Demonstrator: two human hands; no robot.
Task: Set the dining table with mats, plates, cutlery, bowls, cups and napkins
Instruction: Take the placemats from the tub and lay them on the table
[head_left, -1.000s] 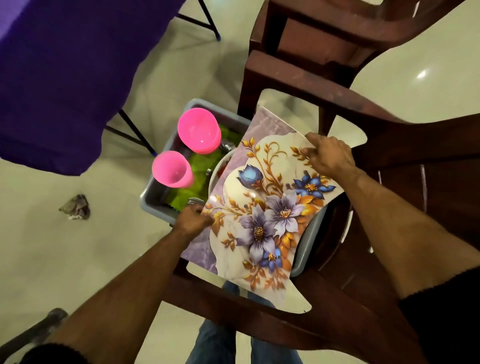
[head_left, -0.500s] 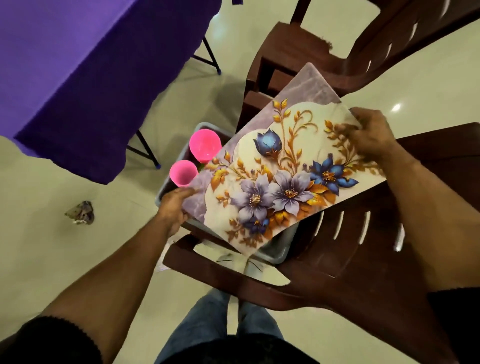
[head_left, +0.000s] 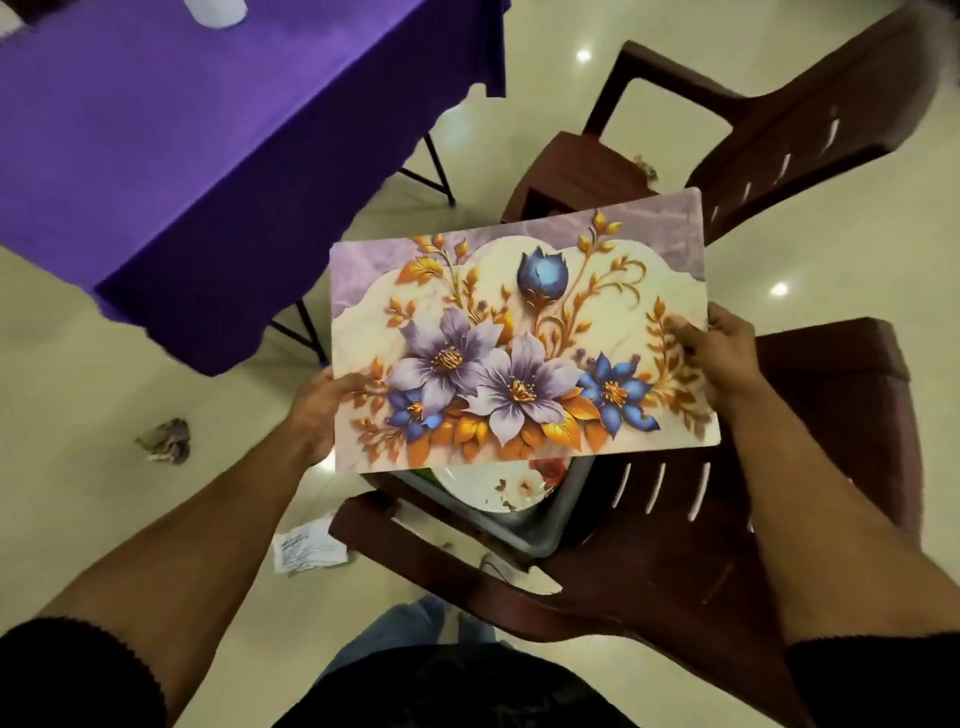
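The floral mat (head_left: 519, 338) is held face up above the brown chair (head_left: 701, 545), long axis running left to right. Its short edges are pinched by the left hand (head_left: 317, 410) and right hand (head_left: 722, 353). A purple-clothed table (head_left: 208, 130) stands beyond.

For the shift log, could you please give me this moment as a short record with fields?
held item: floral mat, flat, lifted above the tub
left hand: grips the mat's left edge
right hand: grips the mat's right edge
below mat: grey tub on brown chair, floral plate inside
table: purple cloth, upper left, no mat on the visible part
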